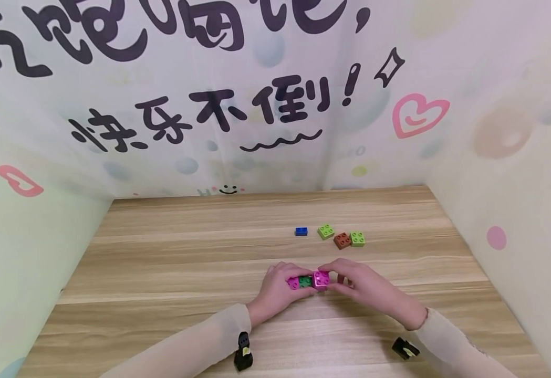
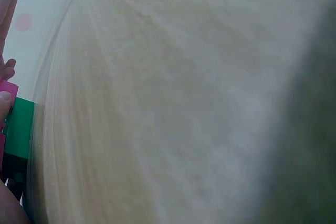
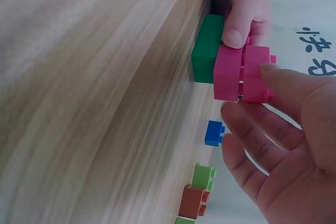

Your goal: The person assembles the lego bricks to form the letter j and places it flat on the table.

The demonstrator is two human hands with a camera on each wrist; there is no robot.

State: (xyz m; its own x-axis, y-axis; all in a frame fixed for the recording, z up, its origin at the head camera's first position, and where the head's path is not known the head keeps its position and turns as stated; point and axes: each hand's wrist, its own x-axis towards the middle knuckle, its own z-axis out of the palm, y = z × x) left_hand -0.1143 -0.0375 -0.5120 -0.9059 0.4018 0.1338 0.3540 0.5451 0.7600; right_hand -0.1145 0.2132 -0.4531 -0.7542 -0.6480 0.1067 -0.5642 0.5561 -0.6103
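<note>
My left hand [image 1: 277,286] grips a low stack of toy building bricks on the table, a green brick [image 3: 206,48] at the bottom with pink bricks on it. Its thumb lies over a pink brick [image 3: 228,74] in the right wrist view. My right hand [image 1: 365,283] pinches an upper pink brick [image 3: 256,74] between thumb and fingers. That brick sits right over the lower pink one, with a thin gap and studs showing between them. In the left wrist view only the green side and a bit of pink show at the left edge.
Beyond the hands lie a small blue brick [image 1: 301,231], a light green brick [image 1: 325,231], a reddish-brown brick [image 1: 342,240] and another light green brick [image 1: 357,239]. A printed cloth [image 1: 162,168] walls the wooden table [image 1: 162,252] at the back and sides.
</note>
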